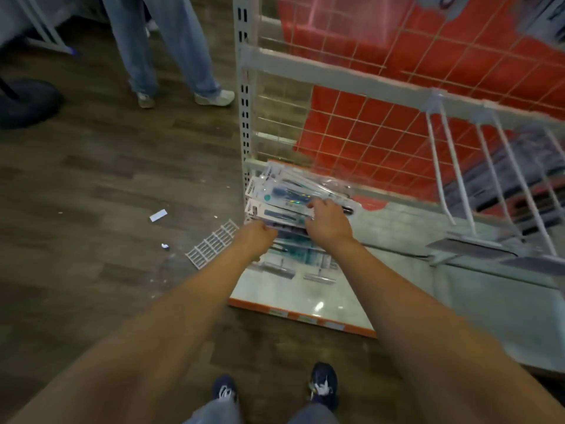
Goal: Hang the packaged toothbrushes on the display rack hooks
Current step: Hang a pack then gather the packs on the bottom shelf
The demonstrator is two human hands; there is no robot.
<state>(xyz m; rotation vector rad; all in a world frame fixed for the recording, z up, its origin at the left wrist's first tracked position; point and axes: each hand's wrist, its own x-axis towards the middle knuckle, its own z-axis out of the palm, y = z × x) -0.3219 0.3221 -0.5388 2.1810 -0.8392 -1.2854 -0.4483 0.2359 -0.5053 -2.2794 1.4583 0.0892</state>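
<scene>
Both hands down on toothbrush packs [284, 194] on bottom shelf [305, 298]; left hand [258, 237] fingers gripping pile's edge, right hand [325, 220] fingers curled onto top packs

Little can be read here. The white card header of the topmost clear-plastic toothbrush package [255, 191], in the pile on the pale bottom shelf of the display rack [293, 298], bears dark lettering running along its edge, too blurred to spell out. The white header of the package below it [252, 211] shows a single dark capital that looks like an E. The small tags along the shelf's orange front strip [301, 318] are illegible.
</scene>
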